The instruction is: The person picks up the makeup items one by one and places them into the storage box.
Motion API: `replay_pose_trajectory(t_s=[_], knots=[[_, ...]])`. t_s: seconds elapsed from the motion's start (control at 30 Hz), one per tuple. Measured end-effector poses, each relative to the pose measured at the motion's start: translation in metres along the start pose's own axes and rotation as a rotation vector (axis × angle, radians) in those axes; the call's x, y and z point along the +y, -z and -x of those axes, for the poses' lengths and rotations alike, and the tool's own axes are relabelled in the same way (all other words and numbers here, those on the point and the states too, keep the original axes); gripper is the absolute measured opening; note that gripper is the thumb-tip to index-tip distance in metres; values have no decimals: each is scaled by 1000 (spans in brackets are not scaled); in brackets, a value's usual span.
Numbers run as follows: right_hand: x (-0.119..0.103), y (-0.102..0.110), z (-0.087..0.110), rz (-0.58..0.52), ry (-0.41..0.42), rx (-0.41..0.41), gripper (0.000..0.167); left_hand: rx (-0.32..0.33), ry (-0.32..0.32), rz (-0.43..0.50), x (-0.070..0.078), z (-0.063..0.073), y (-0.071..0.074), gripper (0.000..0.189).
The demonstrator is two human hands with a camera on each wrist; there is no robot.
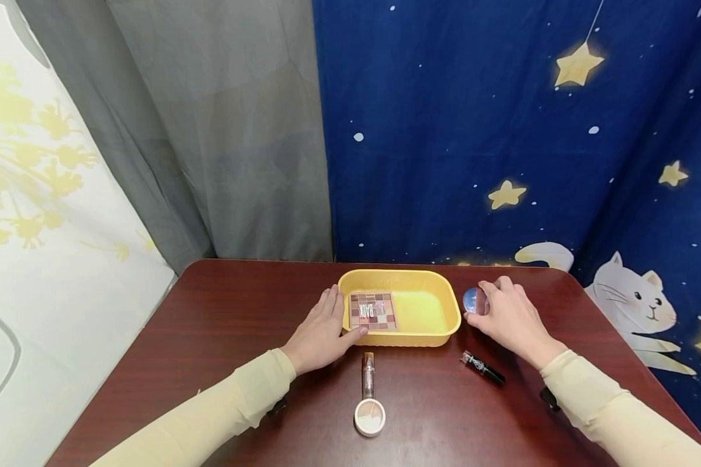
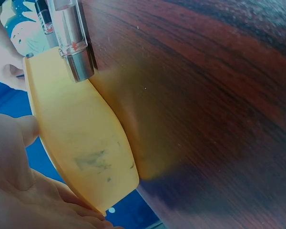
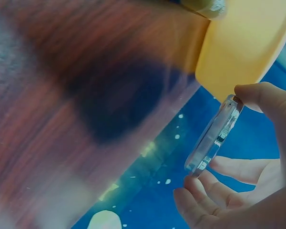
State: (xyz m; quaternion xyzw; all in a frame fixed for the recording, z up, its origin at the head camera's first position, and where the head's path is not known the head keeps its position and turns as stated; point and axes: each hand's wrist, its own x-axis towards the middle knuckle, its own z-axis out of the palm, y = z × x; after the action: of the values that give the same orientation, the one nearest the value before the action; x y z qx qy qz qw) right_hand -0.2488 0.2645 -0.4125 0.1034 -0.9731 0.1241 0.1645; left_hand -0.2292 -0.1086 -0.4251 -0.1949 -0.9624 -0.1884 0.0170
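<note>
A yellow plastic basin (image 1: pixel 426 338) stands toward the far side of the table, with an eyeshadow palette (image 1: pixel 373 311) lying flat in its left half. My left hand (image 1: pixel 321 334) rests against the basin's left end, fingers straight along the outside and thumb at the front rim. To the right of the basin, my right hand (image 1: pixel 511 318) pinches a round, clear-edged compact (image 1: pixel 475 301) between thumb and fingertips. In the right wrist view the compact (image 3: pixel 214 136) is seen edge-on, tilted, its thin transparent side facing the camera.
In front of the basin lie a clear tube with a metallic end (image 1: pixel 368 376) and a round white-rimmed powder pot (image 1: pixel 370 417). A black tube with a clear cap (image 1: pixel 482 368) lies right of them. Dark items (image 1: pixel 550 398) show partly beside both sleeves. Curtains (image 1: pixel 444 130) hang behind the table.
</note>
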Motion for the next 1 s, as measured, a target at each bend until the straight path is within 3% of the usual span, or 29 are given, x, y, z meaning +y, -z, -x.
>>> replay_pose_trajectory(t_s=[0.4, 0.77, 1.0], knots=[[-17, 5, -14, -32, -5, 14, 52, 1, 5, 10, 0, 0, -1, 98], [-35, 7, -26, -52, 89, 67, 56, 15, -4, -7, -1, -2, -2, 98], [-47, 6, -32, -74, 118, 29, 57, 8, -2, -22, -2, -2, -2, 98]])
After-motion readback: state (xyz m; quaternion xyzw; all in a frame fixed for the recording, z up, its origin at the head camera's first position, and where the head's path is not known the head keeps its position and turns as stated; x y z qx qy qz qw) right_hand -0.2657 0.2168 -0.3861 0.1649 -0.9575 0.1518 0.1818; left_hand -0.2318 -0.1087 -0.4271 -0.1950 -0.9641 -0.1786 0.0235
